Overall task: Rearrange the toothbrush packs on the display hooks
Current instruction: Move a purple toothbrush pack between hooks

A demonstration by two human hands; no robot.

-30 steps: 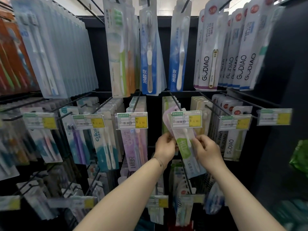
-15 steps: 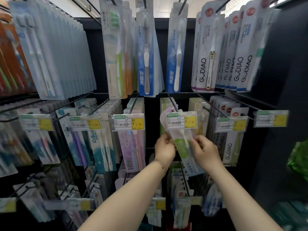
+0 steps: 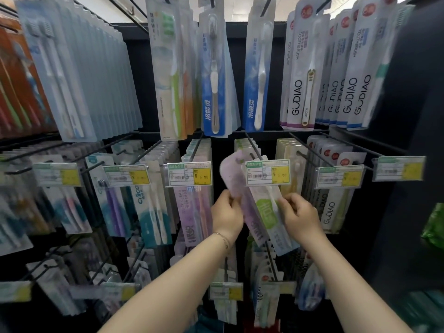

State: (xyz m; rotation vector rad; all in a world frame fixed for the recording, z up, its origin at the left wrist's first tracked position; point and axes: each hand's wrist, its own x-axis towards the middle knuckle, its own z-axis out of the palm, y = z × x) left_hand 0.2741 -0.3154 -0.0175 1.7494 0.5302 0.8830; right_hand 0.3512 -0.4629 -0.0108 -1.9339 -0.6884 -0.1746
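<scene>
Little moved since the earlier frame: both hands keep their hold, pack tops leaning left. Left hand [image 3: 227, 212] pinches the purple pack's [image 3: 231, 175] left edge; right hand [image 3: 299, 216] fingers curl on the green pack's [image 3: 266, 212] right edge. Both packs sit at the hook's [image 3: 253, 149] front end, behind a tag [image 3: 268, 173] reading about ¥5.80, blurry. Neighbour tag [image 3: 189, 174] reads ¥6.00. GUDIAO packs [image 3: 330, 210] crowd the right; narrow gap on the left.

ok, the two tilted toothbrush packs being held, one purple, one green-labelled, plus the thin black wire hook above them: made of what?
Purple toothbrush pack and green-labelled toothbrush pack: likely printed card under clear glossy plastic, going by the sheen. Thin black wire hook: probably coated metal; slim, straight, dull finish.
</scene>
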